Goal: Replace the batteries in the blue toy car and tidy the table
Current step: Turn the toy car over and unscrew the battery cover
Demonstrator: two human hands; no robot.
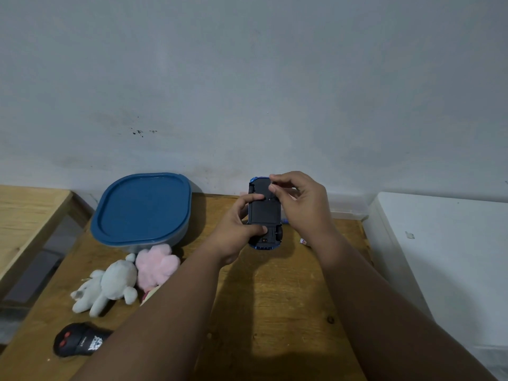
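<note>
1. Wooden table (275, 312) stands against a pale, scuffed wall; a second wooden top (24, 213) lies to the left and a white cabinet (439, 243) to the right.
2. Blue-lidded container (141, 207) sits at the back left of the table. Just in front of it lie a pink plush toy (156, 264) and a white plush toy (110, 284), touching each other.
3. Black remote control (79, 339) lies near the front left edge, partly hidden by the left forearm.
4. Toy car (264, 210) is held above the back of the table, upside down. Its black underside faces the camera, and blue bodywork shows at both ends.
5. Left hand (236, 232) grips the car from its left side, thumb across the underside.
6. Right hand (299, 199) has its fingers curled at the car's upper right corner; whether they pinch anything cannot be told.
</note>
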